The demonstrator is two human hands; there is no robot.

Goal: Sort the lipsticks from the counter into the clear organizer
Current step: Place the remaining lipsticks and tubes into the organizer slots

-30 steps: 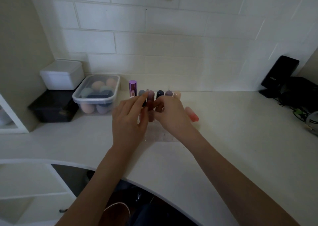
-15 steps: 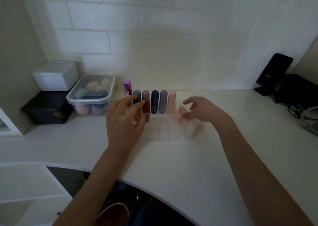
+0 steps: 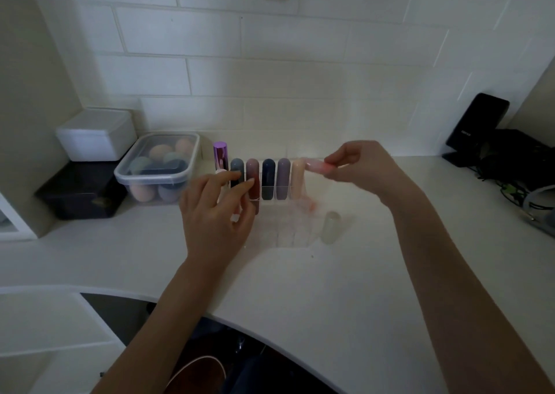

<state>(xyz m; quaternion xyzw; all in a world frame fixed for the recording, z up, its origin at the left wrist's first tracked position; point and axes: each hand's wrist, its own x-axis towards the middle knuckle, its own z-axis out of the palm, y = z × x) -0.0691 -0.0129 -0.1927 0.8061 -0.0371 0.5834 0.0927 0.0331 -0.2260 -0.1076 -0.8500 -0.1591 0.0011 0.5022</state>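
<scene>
Both forearms extend forward over the white desk. The right hand is raised above the desk surface, fingers curled, pinching a pink lipstick held roughly level with its free end pointing left, just beside the top of the peach tube. The left hand is lower, fingers loosely extended — fingertips touching the front of the clear organizer near the grey and dark red tubes; it grips nothing visible. The organizer stands on the desk between the hands and holds, upright in its back row, grey, dark red, navy, mauve and peach lipsticks. A pale translucent tube lies just right of the organizer. To the left, a lidded clear tub holds rounded makeup sponges — beside a white box stacked on a black box.
</scene>
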